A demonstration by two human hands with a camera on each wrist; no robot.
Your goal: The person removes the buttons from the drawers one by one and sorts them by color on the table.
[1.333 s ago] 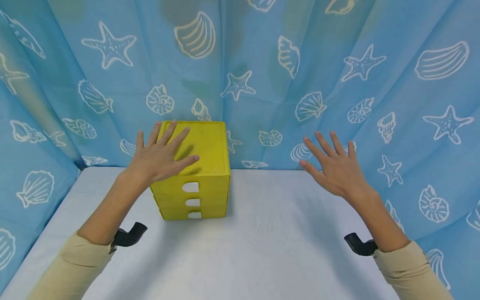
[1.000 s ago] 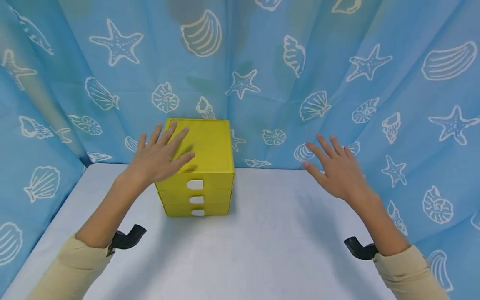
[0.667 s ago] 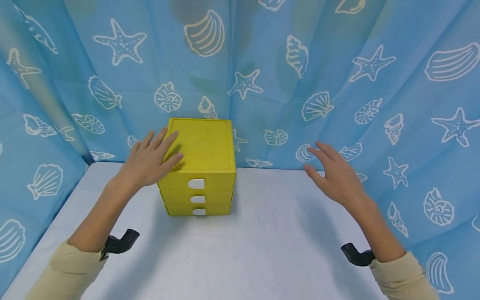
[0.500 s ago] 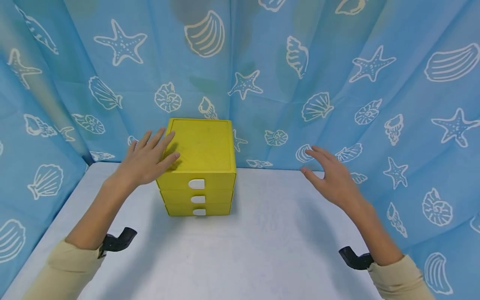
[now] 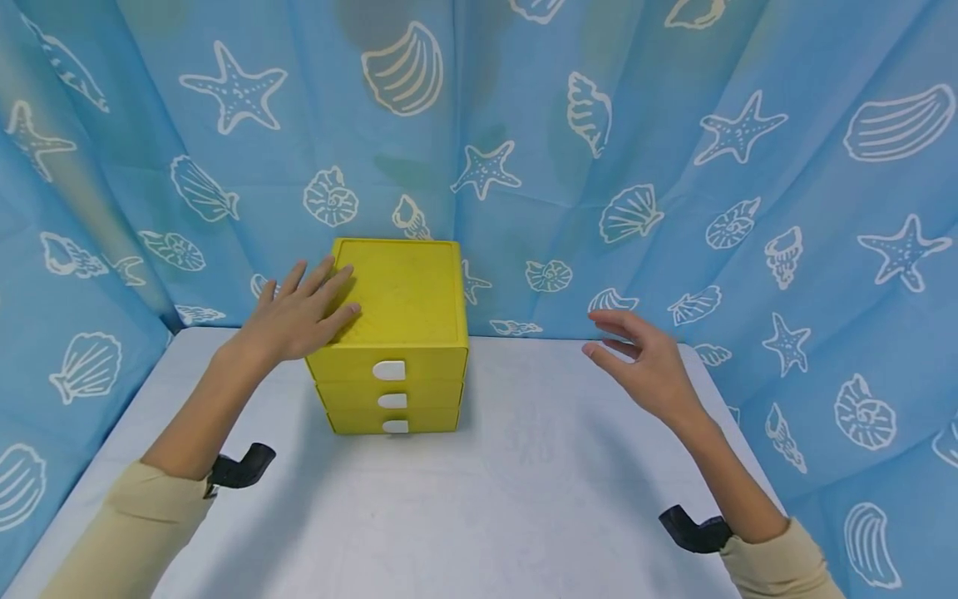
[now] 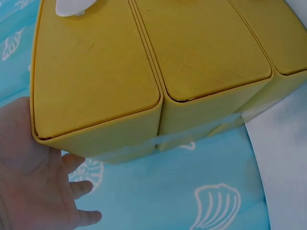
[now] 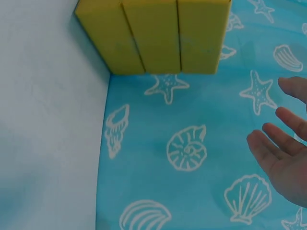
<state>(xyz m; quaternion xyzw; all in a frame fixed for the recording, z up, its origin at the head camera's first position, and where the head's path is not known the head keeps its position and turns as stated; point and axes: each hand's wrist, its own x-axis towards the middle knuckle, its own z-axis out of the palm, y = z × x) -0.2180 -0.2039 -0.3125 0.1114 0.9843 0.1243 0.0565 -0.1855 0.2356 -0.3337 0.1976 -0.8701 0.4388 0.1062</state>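
Note:
A yellow three-drawer box (image 5: 400, 291) with white tabs on its fronts stands at the table's back left, all drawers pushed in. My left hand (image 5: 288, 320) lies at the box's upper left edge, its fingers spread and holding nothing. The left wrist view has that hand (image 6: 38, 172) right against the side of the top drawer unit (image 6: 96, 72); whether it presses there I cannot tell. Out to the right, my right hand (image 5: 644, 358) hovers above the table with loosely bent fingers and nothing between them. Part of this hand (image 7: 288, 153) shows in the right wrist view.
A white-covered table (image 5: 524, 499) spreads under both hands. Behind it and at both sides hangs a blue curtain (image 5: 524, 225) printed with shells and starfish. A black camera mount (image 5: 243, 466) sits on the left wrist, another black mount (image 5: 696, 530) on the right.
My left hand has come slightly left and down toward the box's left edge. My right hand has lowered and turned inward, its spread fingers now bent. The box stays closed.

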